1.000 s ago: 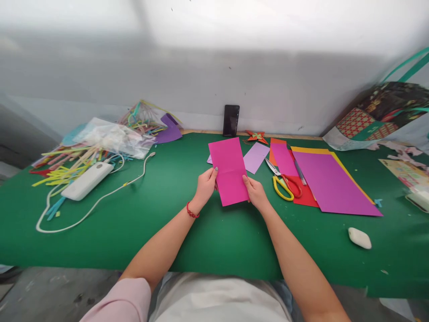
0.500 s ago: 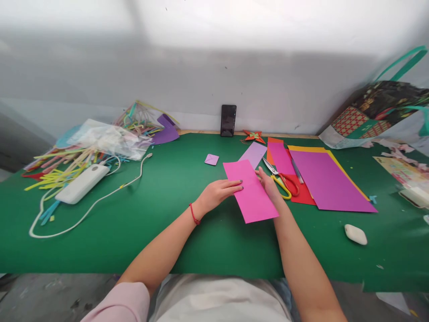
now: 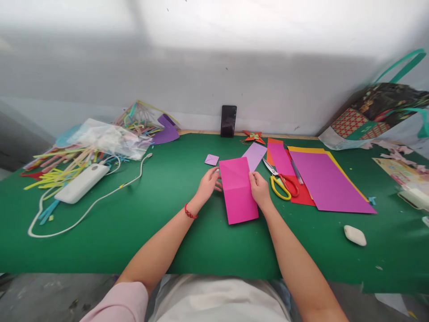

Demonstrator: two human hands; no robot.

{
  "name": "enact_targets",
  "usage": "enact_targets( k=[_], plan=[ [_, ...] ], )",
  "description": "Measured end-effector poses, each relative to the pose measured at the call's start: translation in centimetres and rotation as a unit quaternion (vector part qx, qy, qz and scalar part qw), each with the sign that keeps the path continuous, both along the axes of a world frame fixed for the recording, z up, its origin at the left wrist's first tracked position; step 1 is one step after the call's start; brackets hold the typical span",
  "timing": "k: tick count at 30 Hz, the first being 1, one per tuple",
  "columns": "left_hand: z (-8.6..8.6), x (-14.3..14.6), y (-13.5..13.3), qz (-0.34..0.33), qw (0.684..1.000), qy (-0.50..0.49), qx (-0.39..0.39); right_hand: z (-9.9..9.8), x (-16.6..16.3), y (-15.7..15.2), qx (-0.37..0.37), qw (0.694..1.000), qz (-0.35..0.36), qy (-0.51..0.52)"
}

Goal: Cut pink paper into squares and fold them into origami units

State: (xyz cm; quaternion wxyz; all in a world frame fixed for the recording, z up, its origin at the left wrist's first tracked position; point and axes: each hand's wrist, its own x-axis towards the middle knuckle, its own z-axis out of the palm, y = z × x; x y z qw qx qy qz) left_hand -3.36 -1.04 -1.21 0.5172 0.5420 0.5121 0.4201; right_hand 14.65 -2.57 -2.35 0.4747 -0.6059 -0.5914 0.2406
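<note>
A bright pink sheet of paper (image 3: 238, 192) with a crease across its middle is held up over the green table. My right hand (image 3: 259, 188) pinches its right edge, thumb on the front and the other fingers mostly hidden behind. Beside the left edge is my left hand (image 3: 208, 184), thumb and fingers apart, the fingertips at or very near the paper. A red bracelet (image 3: 191, 212) circles my left wrist. Behind the sheet lies a lilac paper strip (image 3: 254, 154), partly covered. A small folded lilac square (image 3: 212, 159) rests just beyond my left hand.
Open scissors (image 3: 280, 179) lie right of my right hand, by a pen (image 3: 296, 171) and purple paper (image 3: 331, 181). A phone (image 3: 228, 120) leans on the wall near an orange paper star (image 3: 254, 136). At left are a cabled power bank (image 3: 82, 183) and paper strips. A white case (image 3: 355, 235) sits right.
The pink sheet has turned more upright and shifted left, now showing its crease. My left hand has moved off its face to the left edge; my right hand now grips the right edge.
</note>
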Motion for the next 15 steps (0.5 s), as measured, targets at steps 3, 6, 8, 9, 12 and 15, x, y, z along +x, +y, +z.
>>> enact_targets(
  k=[3,6,8,9,12,15],
  plan=[
    [0.27,0.09,-0.21,-0.091,0.995,-0.027,-0.04,-0.25,-0.17,-0.01,-0.014,1.0,0.002,0.026],
    [0.38,0.16,-0.45,-0.114,0.993,-0.034,-0.026,-0.43,-0.34,0.0,-0.019,0.999,0.009,0.05],
    [0.4,0.13,-0.47,-0.125,0.991,-0.031,-0.019,-0.45,-0.44,-0.03,-0.004,0.999,0.015,0.05],
    [0.39,0.1,-0.45,-0.129,0.991,-0.028,-0.016,-0.43,-0.47,-0.05,0.005,0.999,0.016,0.049],
    [0.32,0.03,-0.37,-0.13,0.991,-0.019,-0.013,-0.3,-0.52,-0.14,0.013,0.999,0.015,0.049],
    [0.19,0.06,-0.42,-0.136,0.991,-0.006,-0.015,-0.07,-0.48,-0.21,0.014,0.998,0.01,0.053]
  ],
)
